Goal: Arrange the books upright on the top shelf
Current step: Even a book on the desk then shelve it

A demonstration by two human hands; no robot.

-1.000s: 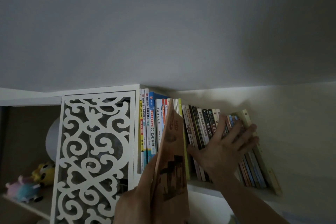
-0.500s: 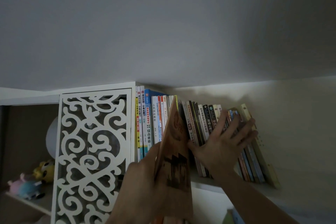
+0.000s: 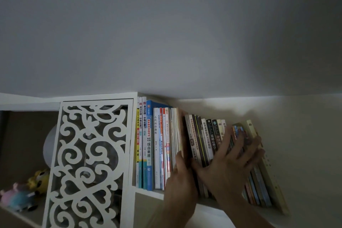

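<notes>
Since a second ago, the brown book (image 3: pixel 182 135) that stood out in front of the row has gone in among the other books (image 3: pixel 207 140) on the top shelf (image 3: pixel 148 191), and its cover no longer faces the camera.

Head view: the left hand (image 3: pixel 180 176) is at the spine of the brown book, thumb up along its left side; whether the fingers grip it or only push cannot be told. That book stands nearly upright between the straight books on its left and the leaning ones on its right. The right hand (image 3: pixel 229 161) lies flat with fingers spread wide against the spines of the leaning books, its fingertips (image 3: pixel 258 139) reaching the thick pale book (image 3: pixel 266 168) at the far right, which tilts most. Left of the books stands a white cut-out panel (image 3: pixel 88 163), touching the first yellow book (image 3: pixel 137 140). Behind and left of the panel, on a lower shelf, sit soft toys (image 3: pixel 24 194), dim and partly hidden.
</notes>
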